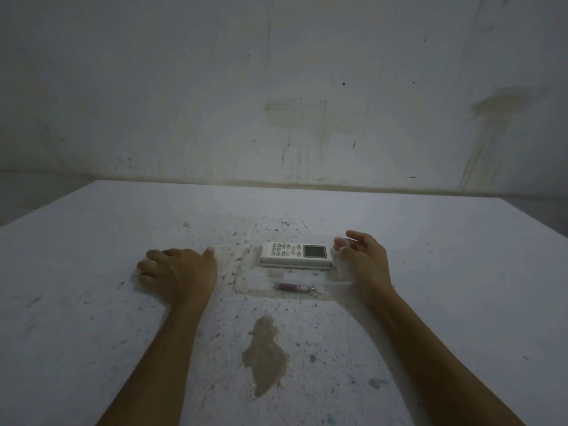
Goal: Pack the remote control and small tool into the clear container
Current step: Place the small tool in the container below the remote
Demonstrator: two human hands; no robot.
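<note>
A white remote control [295,254] with a small screen lies flat in the far half of a shallow clear container [255,281] on the table. A small maroon tool [292,286] with a metal end lies in the container's near half, parallel to the remote. My right hand [365,262] curls around the container's right end, thumb and fingertips on its clear edge. My left hand [181,272] rests palm down on the table, left of the container and apart from it, holding nothing.
The white, speckled table [92,272] reaches back to a stained wall [292,118]. A brownish patch [266,355] marks the tabletop in front of the container, between my forearms.
</note>
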